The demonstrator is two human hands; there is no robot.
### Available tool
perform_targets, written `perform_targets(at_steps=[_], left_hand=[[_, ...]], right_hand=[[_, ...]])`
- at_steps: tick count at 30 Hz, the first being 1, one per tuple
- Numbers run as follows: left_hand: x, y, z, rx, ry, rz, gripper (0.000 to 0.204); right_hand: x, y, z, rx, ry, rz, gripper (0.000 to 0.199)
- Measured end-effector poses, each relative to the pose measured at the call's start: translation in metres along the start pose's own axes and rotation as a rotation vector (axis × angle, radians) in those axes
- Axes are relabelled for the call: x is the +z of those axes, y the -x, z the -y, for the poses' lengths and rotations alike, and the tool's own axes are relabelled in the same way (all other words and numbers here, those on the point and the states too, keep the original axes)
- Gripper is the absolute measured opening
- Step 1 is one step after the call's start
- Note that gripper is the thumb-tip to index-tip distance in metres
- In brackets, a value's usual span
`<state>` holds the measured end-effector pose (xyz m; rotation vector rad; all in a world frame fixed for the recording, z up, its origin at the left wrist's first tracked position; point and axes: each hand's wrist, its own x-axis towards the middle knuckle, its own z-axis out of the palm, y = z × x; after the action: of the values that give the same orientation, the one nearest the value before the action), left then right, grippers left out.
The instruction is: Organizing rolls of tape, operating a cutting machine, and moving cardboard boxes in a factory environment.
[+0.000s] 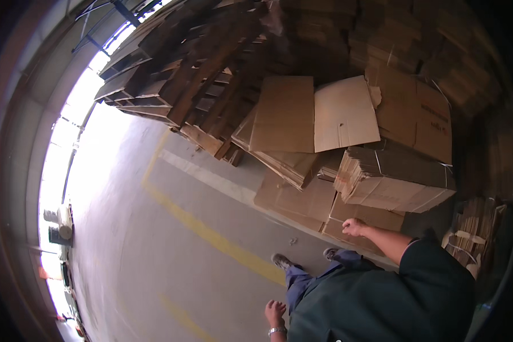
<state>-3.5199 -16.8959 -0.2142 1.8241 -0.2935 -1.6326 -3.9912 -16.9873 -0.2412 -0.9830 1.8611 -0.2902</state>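
Note:
My right hand (354,227) is held out in front of my body with its fingers curled in, and nothing shows in it. In this view it lies over a flat cardboard sheet (302,200) on the floor and seems not to touch it. Just beyond is a strapped bundle of flattened cardboard boxes (396,185), the nearest stack to that hand. My left hand (275,313), a metal-banded watch (277,330) on its wrist, hangs low over the floor with loosely curled fingers and no object visible in it. An unfolded cardboard sheet (346,114) leans farther back.
Behind the sheets, wooden pallets (211,85) are stacked at the back left. A large strapped cardboard bundle (413,114) stands at the back right; another bundle (474,233) is by my right side. Yellow line marking (211,232) crosses the grey floor. Bright openings line the far left wall.

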Motion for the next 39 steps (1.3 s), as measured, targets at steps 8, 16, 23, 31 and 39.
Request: perform_targets(at_steps=[8,16,23,31,39], left_hand=[[0.018,-0.138,-0.163,0.037,-0.32,0.118,0.044],[0.075,-0.268,-0.32,0.218,-0.333,0.163,0.042],[0.199,-0.315,-0.36,0.185,-0.311,0.402,0.059],[0.391,-0.405,-0.395,0.145,-0.36,0.619,0.072],[0.491,-0.496,-0.391,-0.012,-0.382,0.651,0.063]], right_hand=[[0.058,0.03,0.003,0.394,-0.232,-0.036,0.02],[0.103,0.036,0.081,0.313,-0.591,-0.094,0.045],[0.085,0.048,0.072,0.359,-0.686,-0.305,0.024],[0.17,0.14,0.132,0.863,-1.136,-0.555,0.015],[0.371,0.163,0.212,0.846,-0.356,-0.143,0.025]])
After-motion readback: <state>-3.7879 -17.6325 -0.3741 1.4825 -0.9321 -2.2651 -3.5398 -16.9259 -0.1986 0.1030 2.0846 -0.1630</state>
